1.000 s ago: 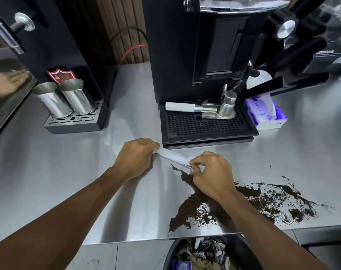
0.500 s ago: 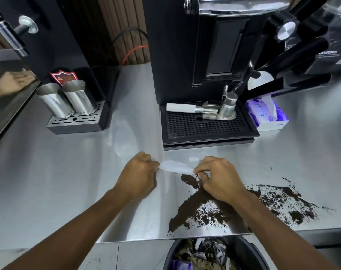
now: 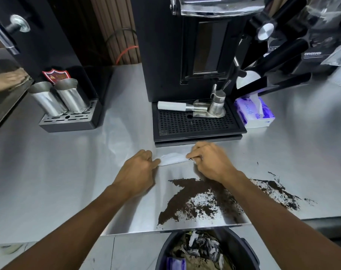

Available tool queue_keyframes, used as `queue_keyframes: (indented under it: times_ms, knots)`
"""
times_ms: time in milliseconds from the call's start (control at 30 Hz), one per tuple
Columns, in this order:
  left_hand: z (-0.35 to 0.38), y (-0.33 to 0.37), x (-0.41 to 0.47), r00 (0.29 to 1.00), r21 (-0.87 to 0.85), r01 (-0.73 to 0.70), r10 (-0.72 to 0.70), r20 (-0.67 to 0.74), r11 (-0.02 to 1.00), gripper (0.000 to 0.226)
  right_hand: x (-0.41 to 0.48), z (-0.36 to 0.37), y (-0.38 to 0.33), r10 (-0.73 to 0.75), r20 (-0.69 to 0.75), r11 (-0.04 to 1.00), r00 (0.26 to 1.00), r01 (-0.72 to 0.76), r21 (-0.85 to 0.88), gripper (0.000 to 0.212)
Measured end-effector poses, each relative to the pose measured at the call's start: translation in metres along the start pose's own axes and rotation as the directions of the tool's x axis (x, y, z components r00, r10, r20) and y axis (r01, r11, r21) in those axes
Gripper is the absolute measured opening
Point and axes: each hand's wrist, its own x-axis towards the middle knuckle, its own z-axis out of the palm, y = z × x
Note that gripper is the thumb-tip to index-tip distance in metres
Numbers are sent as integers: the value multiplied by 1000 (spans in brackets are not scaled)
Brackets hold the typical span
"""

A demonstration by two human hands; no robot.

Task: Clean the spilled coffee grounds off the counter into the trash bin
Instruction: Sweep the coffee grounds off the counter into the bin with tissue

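Dark coffee grounds [image 3: 196,199] lie spread over the steel counter [image 3: 68,182] near its front edge, stretching right under my right forearm. A white tissue [image 3: 172,159] is stretched between both hands just beyond the spill. My left hand [image 3: 138,172] pinches its left end and my right hand [image 3: 210,162] pinches its right end. Below the counter edge stands a dark trash bin [image 3: 241,248], full of crumpled paper and waste.
A black coffee machine [image 3: 185,45] with a drip tray [image 3: 195,125] stands right behind the hands, a white-handled portafilter [image 3: 177,106] on the tray. A purple tissue box [image 3: 255,112] sits to the right. Two steel pitchers [image 3: 58,98] stand on a small tray at left.
Both hands have shifted away from me with the tissue, from over the spill's far edge to the bare steel near the drip tray. The tissue stays held between them.
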Motion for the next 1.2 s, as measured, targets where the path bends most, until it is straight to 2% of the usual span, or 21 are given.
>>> queue_keyframes:
  times_ms: [67,133,233,367,433,533,700,767,900,1100,1200]
  knots:
    - [3,5,-6,1000,-25,29,-29,6,999,28,-4,2,3,9,-14,999,1000,-8,37,30]
    - [-1,15,-14,1000,-14,2,-2,-6,1000,21,-8,2,5,6,-4,999,1000,-6,54,30]
    - [-10,32,-29,999,-56,-40,41,18,998,13,-23,0,9,-34,59,998,998,30,59,27]
    - [-11,46,-50,996,-104,-66,73,60,992,16,-46,-8,16,-82,154,995,985,72,70,23]
    - [-16,49,-48,999,-118,-20,25,41,993,21,-45,-11,17,-96,138,994,986,87,72,21]
    - [-26,49,-36,997,-107,80,-81,-9,991,42,-29,-10,14,-131,49,991,990,129,41,21]
    - [-29,59,-41,981,-29,181,-178,81,983,64,-13,3,10,-187,77,982,979,185,35,20]
    - [-27,64,-49,978,-14,196,-195,74,980,59,-14,3,12,-215,79,976,973,213,39,19]
    - [-28,77,-62,967,-15,240,-238,90,971,31,-19,-2,14,-294,105,956,950,292,37,19]
    - [-29,92,-85,922,66,379,-383,63,923,28,-2,-1,-7,-420,199,907,885,418,53,18]
    - [-29,108,-99,876,97,470,-477,68,877,29,10,4,-23,-474,253,878,844,475,62,18]
